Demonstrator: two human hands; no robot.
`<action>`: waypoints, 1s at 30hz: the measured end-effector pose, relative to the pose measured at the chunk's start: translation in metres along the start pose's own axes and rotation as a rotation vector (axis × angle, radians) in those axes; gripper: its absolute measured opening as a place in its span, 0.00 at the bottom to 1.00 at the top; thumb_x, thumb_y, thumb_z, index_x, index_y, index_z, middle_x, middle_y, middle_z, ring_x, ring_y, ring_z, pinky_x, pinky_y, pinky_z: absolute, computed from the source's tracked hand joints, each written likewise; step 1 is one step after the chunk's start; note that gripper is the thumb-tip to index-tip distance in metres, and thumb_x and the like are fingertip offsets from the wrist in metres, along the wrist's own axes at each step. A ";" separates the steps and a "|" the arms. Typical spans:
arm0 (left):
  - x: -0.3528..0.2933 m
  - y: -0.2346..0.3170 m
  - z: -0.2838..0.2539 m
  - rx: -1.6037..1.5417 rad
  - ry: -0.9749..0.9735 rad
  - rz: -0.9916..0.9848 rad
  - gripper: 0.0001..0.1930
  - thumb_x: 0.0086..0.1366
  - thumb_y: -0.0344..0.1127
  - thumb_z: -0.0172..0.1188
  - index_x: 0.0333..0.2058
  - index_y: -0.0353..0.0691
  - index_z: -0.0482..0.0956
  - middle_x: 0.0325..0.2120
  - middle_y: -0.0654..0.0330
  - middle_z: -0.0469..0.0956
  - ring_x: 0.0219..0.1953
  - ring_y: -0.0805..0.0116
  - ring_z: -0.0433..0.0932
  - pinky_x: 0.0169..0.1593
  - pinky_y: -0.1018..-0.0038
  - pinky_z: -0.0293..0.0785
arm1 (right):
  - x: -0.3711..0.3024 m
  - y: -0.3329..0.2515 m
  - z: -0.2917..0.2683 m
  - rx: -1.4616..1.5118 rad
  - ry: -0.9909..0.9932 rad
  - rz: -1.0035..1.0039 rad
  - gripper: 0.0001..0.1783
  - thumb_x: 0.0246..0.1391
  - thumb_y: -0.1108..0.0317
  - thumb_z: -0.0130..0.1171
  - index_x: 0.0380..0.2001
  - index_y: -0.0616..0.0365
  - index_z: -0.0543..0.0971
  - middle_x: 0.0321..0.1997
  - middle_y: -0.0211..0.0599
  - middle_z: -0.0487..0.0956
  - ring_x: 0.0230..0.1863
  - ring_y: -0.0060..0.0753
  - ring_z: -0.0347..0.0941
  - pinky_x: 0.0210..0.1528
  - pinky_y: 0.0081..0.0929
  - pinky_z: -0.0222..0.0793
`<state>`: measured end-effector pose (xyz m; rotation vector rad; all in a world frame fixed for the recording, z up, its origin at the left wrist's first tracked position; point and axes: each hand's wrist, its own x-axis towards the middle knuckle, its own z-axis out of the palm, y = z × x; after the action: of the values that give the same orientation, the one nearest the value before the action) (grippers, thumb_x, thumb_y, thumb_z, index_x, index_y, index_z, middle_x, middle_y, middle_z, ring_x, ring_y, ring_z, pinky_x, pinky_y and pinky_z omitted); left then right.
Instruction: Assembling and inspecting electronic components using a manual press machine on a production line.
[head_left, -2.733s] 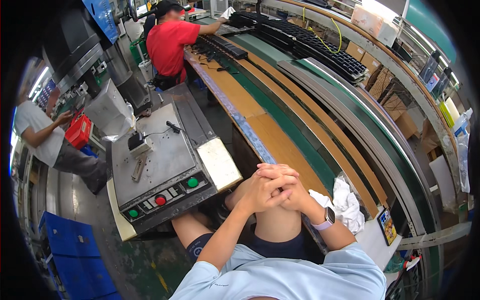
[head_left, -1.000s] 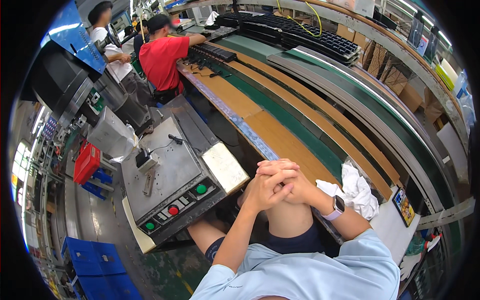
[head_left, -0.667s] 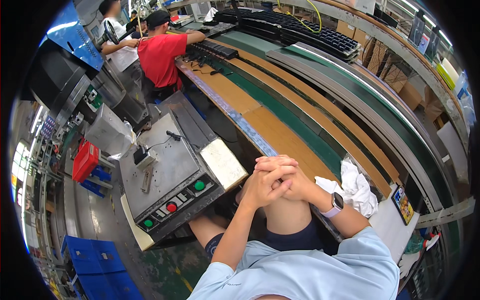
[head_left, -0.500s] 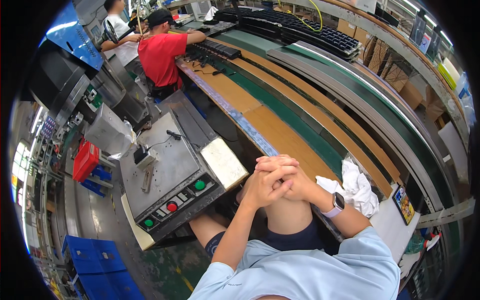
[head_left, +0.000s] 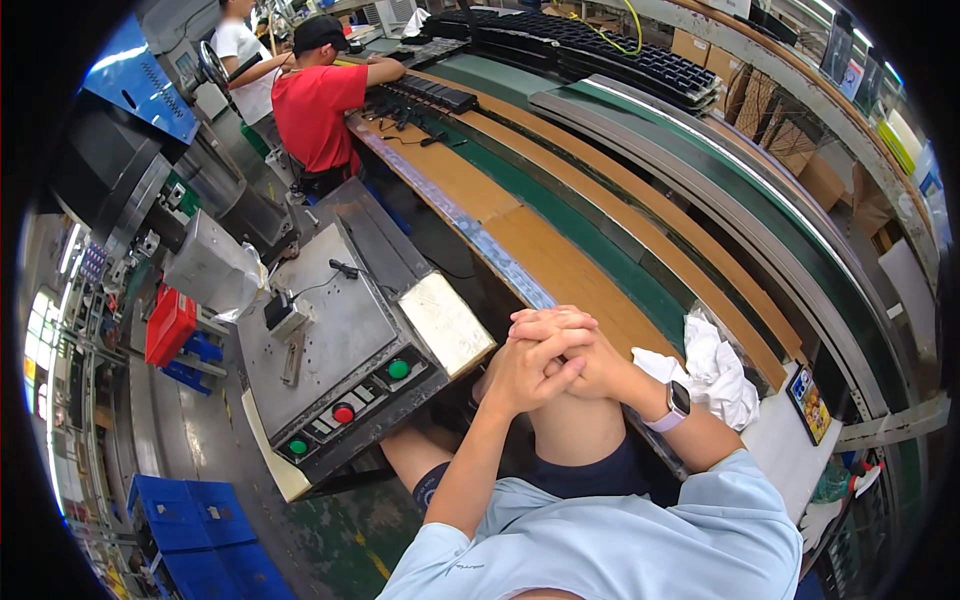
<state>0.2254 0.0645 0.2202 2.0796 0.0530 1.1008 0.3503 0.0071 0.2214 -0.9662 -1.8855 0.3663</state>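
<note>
left hand (head_left: 518, 382) and right hand (head_left: 600, 370) just sit on the knee (head_left: 578, 432), fingers (head_left: 556, 347) laced together, nothing held that I can see. Looks like a pause; any next move calls for unlacing them. White cloth (head_left: 718, 376) lies near the right hand, black plug (head_left: 279, 310) on the machine (head_left: 345, 335) off left

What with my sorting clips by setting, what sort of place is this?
Likely a factory: a long green conveyor-like strip, a metal machine with red and green buttons, and stacked black trays.
</note>
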 end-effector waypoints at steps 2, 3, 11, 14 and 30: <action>0.001 0.000 0.000 -0.006 0.000 -0.005 0.14 0.52 0.31 0.59 0.39 0.35 0.80 0.46 0.53 0.80 0.48 0.52 0.77 0.59 0.59 0.68 | 0.001 0.001 -0.001 0.002 0.003 0.002 0.22 0.56 0.69 0.52 0.55 0.57 0.74 0.57 0.42 0.74 0.60 0.46 0.69 0.63 0.39 0.64; 0.001 0.001 0.000 -0.007 0.000 -0.005 0.14 0.52 0.31 0.59 0.39 0.35 0.80 0.46 0.53 0.80 0.48 0.52 0.77 0.59 0.59 0.68 | 0.001 0.000 -0.001 0.002 0.003 0.003 0.22 0.56 0.69 0.52 0.55 0.57 0.74 0.57 0.42 0.74 0.60 0.46 0.69 0.63 0.39 0.64; 0.000 0.001 -0.001 0.019 0.003 0.007 0.14 0.52 0.30 0.59 0.39 0.35 0.80 0.46 0.53 0.80 0.48 0.52 0.77 0.59 0.59 0.68 | 0.002 -0.001 -0.003 -0.026 -0.033 -0.005 0.20 0.59 0.69 0.51 0.55 0.58 0.74 0.57 0.41 0.74 0.60 0.45 0.69 0.64 0.39 0.63; -0.001 -0.001 0.000 0.019 0.005 0.014 0.14 0.52 0.30 0.59 0.39 0.35 0.80 0.46 0.53 0.80 0.48 0.53 0.77 0.59 0.59 0.68 | 0.003 -0.002 -0.002 -0.019 -0.036 -0.005 0.20 0.59 0.69 0.50 0.54 0.58 0.74 0.57 0.40 0.74 0.60 0.45 0.69 0.64 0.39 0.63; 0.001 0.002 -0.002 0.010 0.008 0.004 0.14 0.52 0.30 0.60 0.39 0.37 0.81 0.46 0.55 0.80 0.49 0.53 0.77 0.58 0.61 0.69 | 0.004 -0.004 -0.003 0.002 -0.023 0.038 0.18 0.59 0.68 0.51 0.52 0.57 0.76 0.55 0.39 0.75 0.61 0.46 0.68 0.64 0.40 0.63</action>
<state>0.2242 0.0644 0.2232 2.0846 0.0578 1.1139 0.3504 0.0067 0.2276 -1.0017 -1.8889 0.4031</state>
